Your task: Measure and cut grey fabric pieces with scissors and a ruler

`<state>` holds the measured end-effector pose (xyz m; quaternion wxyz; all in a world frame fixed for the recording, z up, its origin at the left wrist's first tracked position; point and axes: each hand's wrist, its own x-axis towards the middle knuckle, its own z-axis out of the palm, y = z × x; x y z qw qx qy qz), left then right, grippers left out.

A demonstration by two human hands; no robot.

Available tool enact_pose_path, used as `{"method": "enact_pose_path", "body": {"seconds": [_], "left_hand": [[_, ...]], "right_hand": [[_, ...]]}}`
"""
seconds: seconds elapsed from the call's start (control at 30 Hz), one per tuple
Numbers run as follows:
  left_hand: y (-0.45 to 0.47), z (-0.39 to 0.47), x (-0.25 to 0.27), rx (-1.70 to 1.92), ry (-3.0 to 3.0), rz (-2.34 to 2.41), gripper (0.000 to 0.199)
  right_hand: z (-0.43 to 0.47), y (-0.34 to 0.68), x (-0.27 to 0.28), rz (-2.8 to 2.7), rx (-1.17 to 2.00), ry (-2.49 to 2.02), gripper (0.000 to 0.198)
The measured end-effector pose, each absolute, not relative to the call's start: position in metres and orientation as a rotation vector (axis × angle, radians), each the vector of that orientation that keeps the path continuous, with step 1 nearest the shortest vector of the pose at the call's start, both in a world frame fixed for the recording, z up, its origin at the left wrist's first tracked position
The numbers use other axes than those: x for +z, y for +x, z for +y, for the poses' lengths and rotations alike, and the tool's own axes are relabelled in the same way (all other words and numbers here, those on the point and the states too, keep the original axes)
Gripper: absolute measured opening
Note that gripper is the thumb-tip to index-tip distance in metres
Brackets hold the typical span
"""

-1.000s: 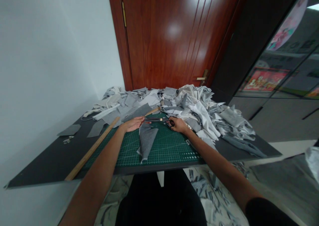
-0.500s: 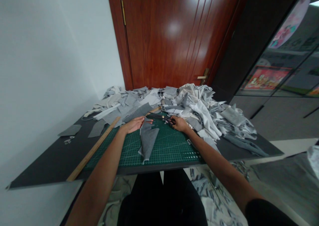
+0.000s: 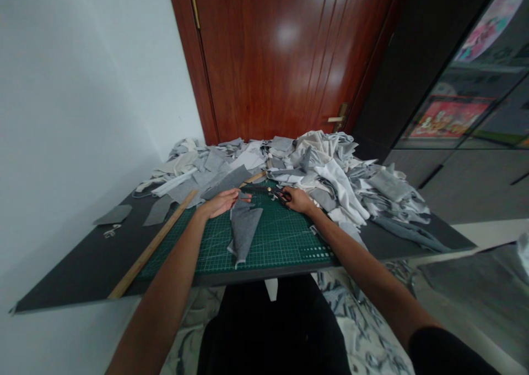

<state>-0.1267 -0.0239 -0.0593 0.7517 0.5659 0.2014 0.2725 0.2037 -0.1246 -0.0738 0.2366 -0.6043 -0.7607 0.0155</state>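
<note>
My right hand [image 3: 296, 200] is closed round the handles of black scissors [image 3: 269, 190], whose blades point left across the mat. Their tips lie close to the fingers of my left hand [image 3: 223, 202]. That hand grips the upper end of a grey fabric piece [image 3: 245, 229], which hangs toward me in a tapering shape over the green cutting mat [image 3: 285, 237]. Just behind the blades lies a darker grey fabric scrap [image 3: 226, 182]. Whether the blades touch the held cloth I cannot tell.
A long heap of grey and white scraps [image 3: 330, 171] lines the back of the dark table [image 3: 66, 270]. A wooden ruler [image 3: 152, 245] slants along the mat's left side. Farther left are a flat grey piece [image 3: 113, 215] and a small white item [image 3: 112, 231]. Scraps cover the floor.
The view has shifted slightly. The scissors' blades sit a little closer to level behind my left fingers. Both hands keep their holds, and the grey fabric piece hangs nearly the same.
</note>
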Motion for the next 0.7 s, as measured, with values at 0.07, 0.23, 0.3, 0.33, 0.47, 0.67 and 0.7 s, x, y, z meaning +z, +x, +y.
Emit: {"method": "enact_pose_path", "body": {"seconds": [0.07,0.23,0.3,0.33,0.47,0.67,0.7], "left_hand": [[-0.1266,-0.0235,-0.06,0.602,1.245,0.441,0.018],[-0.1271,-0.0235,-0.0604,0.612,1.275,0.44,0.022],[-0.1274,-0.0243,-0.0597,0.617,1.285,0.44,0.024],[-0.1274,-0.0248,-0.0593,0.618,1.289,0.44,0.025],[-0.1273,-0.0251,-0.0588,0.616,1.301,0.44,0.026],[-0.1269,-0.0238,-0.0607,0.622,1.299,0.447,0.024],[-0.1269,-0.024,-0.0608,0.623,1.299,0.45,0.024]], "right_hand": [[-0.1269,0.2031,-0.0728,-2.085,0.022,-1.667,0.015],[-0.1312,0.2012,-0.0703,-2.08,-0.029,-1.706,0.019],[-0.132,0.2006,-0.0692,-2.077,-0.038,-1.72,0.02],[-0.1321,0.2005,-0.0689,-2.076,-0.039,-1.725,0.019],[-0.1309,0.2017,-0.0695,-2.082,-0.028,-1.727,0.016],[-0.1291,0.2042,-0.0731,-2.079,-0.026,-1.714,0.016],[-0.1291,0.2042,-0.0733,-2.078,-0.026,-1.712,0.016]]}}
